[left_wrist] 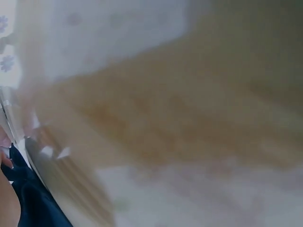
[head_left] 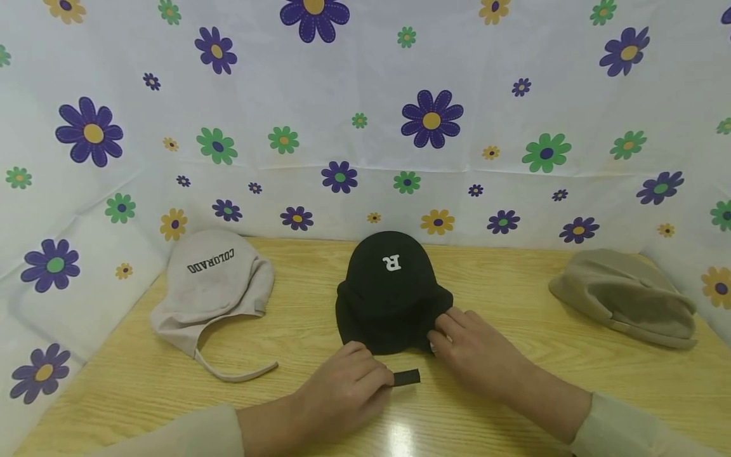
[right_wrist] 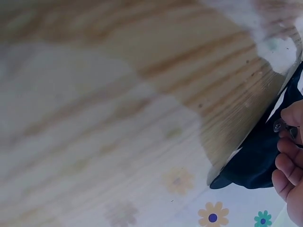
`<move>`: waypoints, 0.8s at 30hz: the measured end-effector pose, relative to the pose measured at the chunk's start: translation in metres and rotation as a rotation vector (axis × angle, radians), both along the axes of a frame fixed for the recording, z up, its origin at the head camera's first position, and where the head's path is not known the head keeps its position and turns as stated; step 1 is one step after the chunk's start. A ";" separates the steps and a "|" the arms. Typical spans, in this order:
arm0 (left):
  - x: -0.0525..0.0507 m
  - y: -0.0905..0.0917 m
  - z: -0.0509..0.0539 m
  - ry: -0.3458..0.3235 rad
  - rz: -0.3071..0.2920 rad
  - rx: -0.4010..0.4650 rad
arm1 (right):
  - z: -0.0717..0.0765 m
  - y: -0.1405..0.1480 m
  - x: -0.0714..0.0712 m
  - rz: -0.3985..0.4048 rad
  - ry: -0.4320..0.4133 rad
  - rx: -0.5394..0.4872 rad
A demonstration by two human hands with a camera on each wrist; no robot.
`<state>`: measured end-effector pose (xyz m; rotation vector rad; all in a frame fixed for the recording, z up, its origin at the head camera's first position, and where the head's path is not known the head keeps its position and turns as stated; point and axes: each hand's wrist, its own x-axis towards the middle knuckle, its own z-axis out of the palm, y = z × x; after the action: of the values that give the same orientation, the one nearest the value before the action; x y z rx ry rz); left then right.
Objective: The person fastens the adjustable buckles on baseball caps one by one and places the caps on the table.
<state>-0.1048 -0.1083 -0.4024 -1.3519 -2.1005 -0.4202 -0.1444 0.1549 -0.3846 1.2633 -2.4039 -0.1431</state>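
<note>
A black cap with a white letter R sits at the middle of the table, its back edge toward me. My left hand grips its black strap, whose free end sticks out to the right. My right hand pinches the right side of the cap's back opening. In the right wrist view, a small metal buckle shows at the thumb and fingertips. The left wrist view catches only a sliver of the left hand beside dark cloth; the fingertips' hold is hidden there.
A light grey cap lettered COLORADO lies at the left, its strap loose on the wooden table. At the right lies a khaki cap. A flower-patterned white curtain stands behind and on both sides.
</note>
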 end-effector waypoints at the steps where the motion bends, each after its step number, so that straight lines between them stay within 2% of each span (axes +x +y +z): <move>1: 0.000 0.001 0.001 0.008 0.001 -0.002 | 0.000 0.000 0.000 0.000 0.004 0.000; 4: -0.002 0.004 0.005 0.053 0.001 -0.023 | 0.000 0.000 0.000 0.007 -0.005 -0.013; 7: -0.006 0.009 0.010 0.114 0.021 -0.051 | 0.000 -0.001 0.000 0.035 -0.033 -0.071; 12: -0.015 0.016 0.015 0.188 0.055 -0.068 | -0.003 -0.003 0.002 0.069 -0.161 -0.238; 16: -0.020 0.018 0.013 0.173 0.051 -0.031 | -0.006 -0.005 0.004 0.035 -0.288 -0.338; 19: -0.024 0.016 0.010 0.153 0.057 -0.005 | -0.007 -0.006 0.003 -0.004 -0.346 -0.364; 21: -0.027 0.015 0.008 0.167 0.065 -0.010 | -0.008 -0.007 0.002 -0.029 -0.352 -0.359; 24: -0.031 0.014 0.005 0.215 0.070 -0.042 | -0.011 -0.008 0.002 -0.066 -0.306 -0.322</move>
<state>-0.1358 -0.0939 -0.3973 -1.2824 -1.9804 -0.1934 -0.1426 0.1473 -0.3954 1.1212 -2.5878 0.4317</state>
